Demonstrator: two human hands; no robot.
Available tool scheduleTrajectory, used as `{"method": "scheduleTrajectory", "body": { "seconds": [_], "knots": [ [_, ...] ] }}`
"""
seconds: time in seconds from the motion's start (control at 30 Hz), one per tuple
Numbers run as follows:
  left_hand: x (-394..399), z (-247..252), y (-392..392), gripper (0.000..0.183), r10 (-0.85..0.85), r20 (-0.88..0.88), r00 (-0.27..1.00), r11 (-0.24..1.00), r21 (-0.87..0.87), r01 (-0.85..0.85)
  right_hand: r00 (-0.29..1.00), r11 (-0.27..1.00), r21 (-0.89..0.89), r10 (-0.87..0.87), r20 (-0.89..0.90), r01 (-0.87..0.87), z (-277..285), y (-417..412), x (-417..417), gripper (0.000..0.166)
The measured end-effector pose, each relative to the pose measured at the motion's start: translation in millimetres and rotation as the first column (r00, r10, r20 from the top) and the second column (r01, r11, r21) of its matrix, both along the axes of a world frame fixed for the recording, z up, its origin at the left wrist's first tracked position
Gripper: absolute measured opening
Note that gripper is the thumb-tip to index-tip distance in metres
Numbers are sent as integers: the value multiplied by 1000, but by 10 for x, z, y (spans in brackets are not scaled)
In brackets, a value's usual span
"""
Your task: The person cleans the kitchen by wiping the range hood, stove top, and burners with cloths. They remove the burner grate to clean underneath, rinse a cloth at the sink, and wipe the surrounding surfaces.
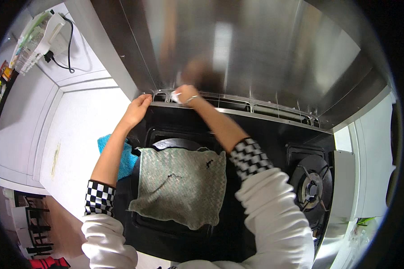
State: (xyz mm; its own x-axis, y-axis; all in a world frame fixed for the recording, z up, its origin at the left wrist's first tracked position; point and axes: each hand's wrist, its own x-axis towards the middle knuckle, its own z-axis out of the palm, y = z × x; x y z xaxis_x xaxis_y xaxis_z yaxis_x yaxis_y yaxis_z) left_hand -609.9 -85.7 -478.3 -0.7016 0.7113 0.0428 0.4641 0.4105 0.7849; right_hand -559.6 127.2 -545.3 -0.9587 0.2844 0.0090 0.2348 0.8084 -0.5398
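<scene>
At the rear left corner of the black gas cooktop (256,215), my left hand (138,109) rests by the end of the metal rear trim, its fingertips partly hidden. My right hand (188,94), slightly blurred, pinches a small white wipe (175,97) against the left part of the vent rail (219,100). The wipe's exact material is unclear. Below my hands, a worn grey-green cloth (183,185) with dark torn spots is spread over the left burner. A blue cloth (126,161) lies at the cooktop's left edge, partly under my left forearm.
A stainless steel backsplash (256,47) rises behind the rail. The right burner (311,190) is uncovered. White countertop (77,134) extends to the left, below a wall-mounted white appliance with a black cord (69,50). A dark shelf (3,97) holds packages.
</scene>
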Motion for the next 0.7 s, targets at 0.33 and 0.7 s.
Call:
{"method": "scheduleTrajectory", "body": {
  "seconds": [0.33,0.7],
  "knots": [
    [-17,-341,738,47,-75,-171,982,980,-193,42,934,972,99,172,312,-212,244,401,491,28],
    [56,-523,1218,52,-100,-338,936,759,-634,-147,801,887,393,-412,435,243,502,2532,3345,21]
  ]
}}
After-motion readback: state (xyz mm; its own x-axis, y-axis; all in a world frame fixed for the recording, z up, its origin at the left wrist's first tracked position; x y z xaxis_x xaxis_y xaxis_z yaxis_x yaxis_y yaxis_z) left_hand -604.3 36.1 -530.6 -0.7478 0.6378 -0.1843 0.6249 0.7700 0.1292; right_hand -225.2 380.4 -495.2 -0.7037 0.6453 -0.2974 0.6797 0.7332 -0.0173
